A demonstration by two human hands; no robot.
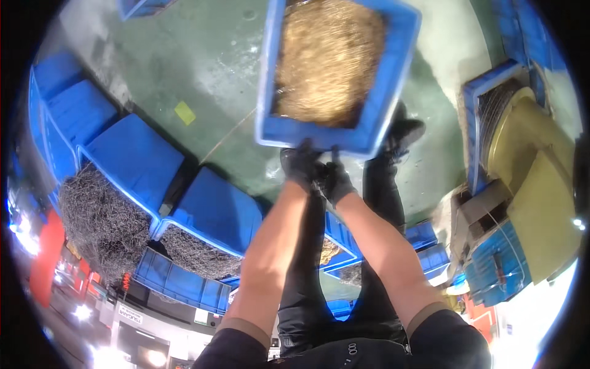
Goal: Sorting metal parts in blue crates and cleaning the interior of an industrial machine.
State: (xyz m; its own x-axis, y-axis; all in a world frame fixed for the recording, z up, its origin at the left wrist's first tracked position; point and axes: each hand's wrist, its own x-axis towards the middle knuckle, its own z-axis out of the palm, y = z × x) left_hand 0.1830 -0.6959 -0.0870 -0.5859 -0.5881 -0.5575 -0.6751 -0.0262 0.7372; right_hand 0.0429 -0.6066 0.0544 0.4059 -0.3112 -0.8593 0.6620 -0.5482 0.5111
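Blue crate (393, 74) lies straight ahead of the person on the green floor (203, 74), filled with tangled golden-brown wire-like scrap (329, 58). Its long axis runs away from the body, tilted slightly to the right; the near short rim faces the hands.

Left hand (299, 165) and right hand (335, 178) — both in dark gloves — sit side by side at the middle of that near rim, fingers curled onto its edge, grasping the crate. Arms are extended forward, nearly parallel; neither is clearly the nearer one, the pair touching each other at the knuckles.

Dark shoe (402, 132) stands just beside the crate's near right corner.

To the left — overturned blue crates (132, 160) and a heap of grey wire scrap (101, 218), well apart from the hands.
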